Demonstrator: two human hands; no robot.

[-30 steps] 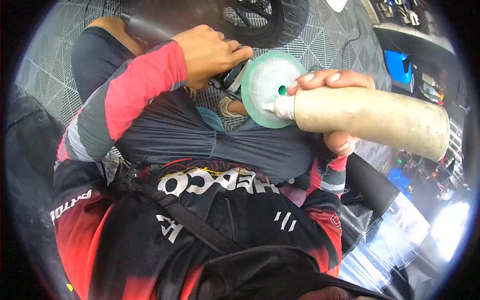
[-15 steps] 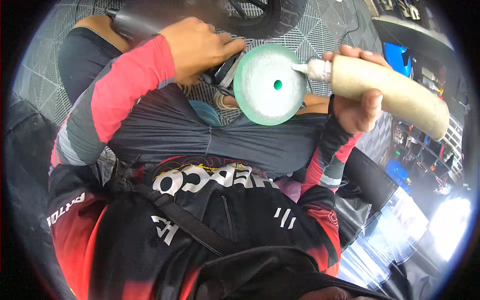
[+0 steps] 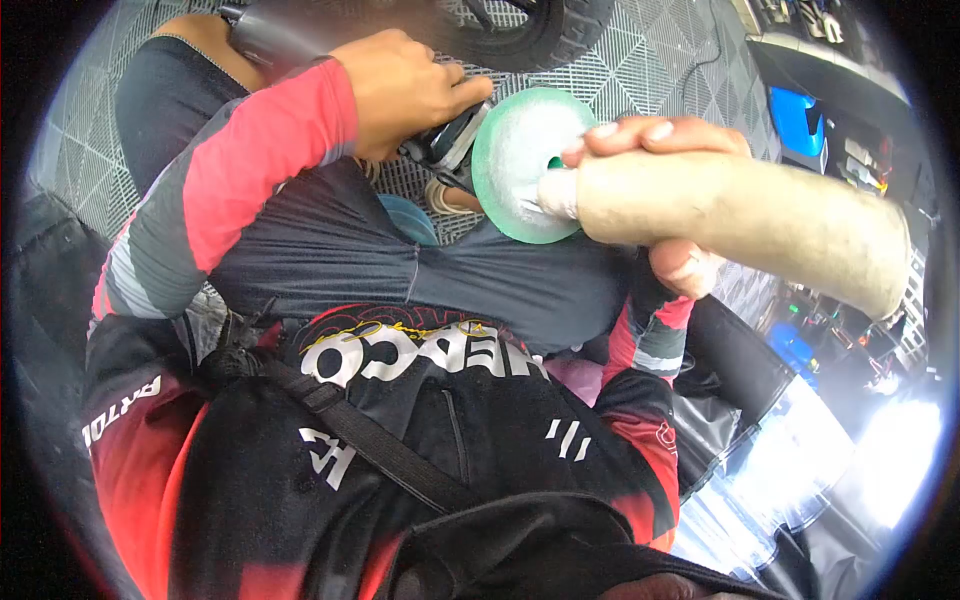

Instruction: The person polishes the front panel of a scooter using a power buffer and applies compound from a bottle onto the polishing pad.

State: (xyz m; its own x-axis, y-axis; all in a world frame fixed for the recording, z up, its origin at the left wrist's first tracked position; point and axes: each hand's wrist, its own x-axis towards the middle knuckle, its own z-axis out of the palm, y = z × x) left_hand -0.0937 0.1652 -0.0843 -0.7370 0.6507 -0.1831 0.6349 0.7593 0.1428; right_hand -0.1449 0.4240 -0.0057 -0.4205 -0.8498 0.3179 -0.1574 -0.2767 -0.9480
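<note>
My left hand [image 3: 405, 90] is closed around a black polisher [image 3: 462, 130], whose body is mostly hidden behind the hand and the pad. The polisher's round green foam pad [image 3: 500, 140] faces up toward me, its surface smeared white, with a hole in the centre. In my right hand [image 3: 690, 140] is a long beige squeeze bottle [image 3: 740, 215], fingers on top and thumb underneath. Its white-smeared nozzle [image 3: 557, 192] points left at the lower part of the pad. Whether the tip touches the foam, I cannot tell. The bottle covers the pad's right side.
A wheel with a black tyre [image 3: 570, 40] and a dark grey cylinder [image 3: 300, 35] are beyond my hands. Grey grid tiles [image 3: 660, 75] form the floor. A blue container [image 3: 795, 125] and shelves with small items stand at right. A blue round object [image 3: 408, 220] is between my legs.
My right hand has brought the bottle left and slightly down, so its nozzle has gone from the pad's upper right to its lower part. My left hand and the polisher have hardly moved.
</note>
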